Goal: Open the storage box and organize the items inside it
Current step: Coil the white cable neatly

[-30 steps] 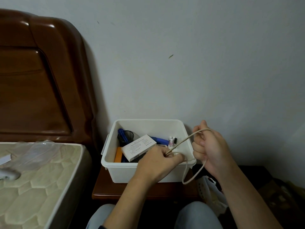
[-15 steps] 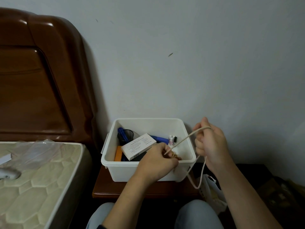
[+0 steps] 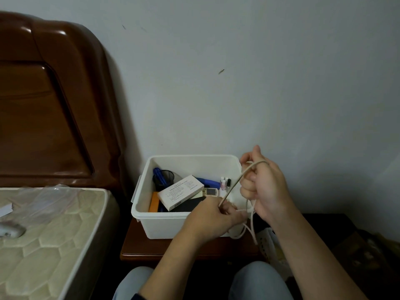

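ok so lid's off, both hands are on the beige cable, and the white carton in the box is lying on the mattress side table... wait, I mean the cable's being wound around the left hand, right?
Not quite. The head view shows the beige cable looped around the right hand, not the left. The left hand only pinches its lower end in front of the open storage box.

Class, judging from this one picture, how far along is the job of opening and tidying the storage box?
Done: the storage box stands open, with no lid on it. In hand: both hands hold a cream cable, the left hand pinching it and the right hand wearing loops of it. Left: the white carton and the other items inside lie jumbled.
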`<state>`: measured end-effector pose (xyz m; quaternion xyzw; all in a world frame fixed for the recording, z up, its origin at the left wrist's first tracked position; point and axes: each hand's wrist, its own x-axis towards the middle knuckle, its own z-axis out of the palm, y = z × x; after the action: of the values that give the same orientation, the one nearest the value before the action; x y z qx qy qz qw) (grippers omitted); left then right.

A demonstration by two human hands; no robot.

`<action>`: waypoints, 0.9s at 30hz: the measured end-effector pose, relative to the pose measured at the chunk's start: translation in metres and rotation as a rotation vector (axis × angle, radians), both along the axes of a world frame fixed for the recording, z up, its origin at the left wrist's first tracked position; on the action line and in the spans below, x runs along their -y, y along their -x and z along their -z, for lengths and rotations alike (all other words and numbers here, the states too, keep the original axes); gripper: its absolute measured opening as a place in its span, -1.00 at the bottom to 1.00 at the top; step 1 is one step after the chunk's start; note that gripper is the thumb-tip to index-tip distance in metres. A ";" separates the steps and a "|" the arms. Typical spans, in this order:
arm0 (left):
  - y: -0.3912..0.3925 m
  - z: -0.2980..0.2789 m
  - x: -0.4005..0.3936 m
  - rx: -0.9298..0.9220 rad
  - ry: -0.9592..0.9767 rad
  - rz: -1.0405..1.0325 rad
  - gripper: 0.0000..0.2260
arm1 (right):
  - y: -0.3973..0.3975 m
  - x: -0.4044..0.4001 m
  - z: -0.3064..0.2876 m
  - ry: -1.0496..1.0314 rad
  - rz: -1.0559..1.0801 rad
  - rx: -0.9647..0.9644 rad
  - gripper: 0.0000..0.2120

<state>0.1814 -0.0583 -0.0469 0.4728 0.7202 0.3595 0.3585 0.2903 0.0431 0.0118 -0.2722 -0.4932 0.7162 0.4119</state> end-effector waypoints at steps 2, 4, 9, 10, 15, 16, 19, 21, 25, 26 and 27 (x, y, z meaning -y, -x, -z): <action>-0.001 -0.001 0.002 -0.091 0.028 -0.038 -0.52 | 0.000 0.000 -0.004 -0.085 0.028 0.076 -0.58; -0.002 -0.002 0.004 -0.079 -0.036 -0.009 -0.58 | -0.001 -0.001 -0.008 -0.125 0.044 0.116 -0.59; -0.005 -0.009 0.001 -0.125 -0.280 0.104 -0.79 | 0.001 0.004 -0.010 0.021 -0.005 0.034 -0.56; -0.006 -0.009 -0.001 -0.143 -0.284 0.085 -0.81 | 0.002 0.005 -0.009 0.048 -0.009 0.018 -0.56; 0.003 0.000 -0.002 -0.331 0.004 0.017 -0.73 | -0.003 -0.011 -0.008 -0.217 0.171 0.214 -0.49; 0.008 0.002 0.001 -0.297 0.071 0.014 -0.75 | -0.007 -0.017 -0.006 -0.386 0.266 0.365 -0.47; 0.013 0.003 0.004 -0.227 0.184 -0.040 -0.76 | -0.010 -0.024 0.006 -0.679 0.514 0.595 -0.51; 0.013 0.003 0.003 -0.234 0.199 -0.056 -0.76 | -0.008 -0.022 0.017 -0.664 0.569 0.619 -0.54; 0.010 -0.004 0.007 0.163 0.048 -0.022 -0.73 | -0.001 -0.026 0.023 -0.061 0.458 0.193 -0.68; 0.009 -0.009 0.008 0.265 0.010 -0.022 -0.69 | 0.002 -0.025 0.024 0.143 0.392 0.030 -0.72; 0.007 -0.013 0.008 0.317 -0.011 -0.028 -0.67 | 0.006 -0.024 0.026 0.302 0.330 -0.076 -0.73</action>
<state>0.1746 -0.0665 -0.0341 0.4018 0.6592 0.4386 0.4600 0.2845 0.0668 -0.0147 -0.3803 -0.3133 0.7147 0.4964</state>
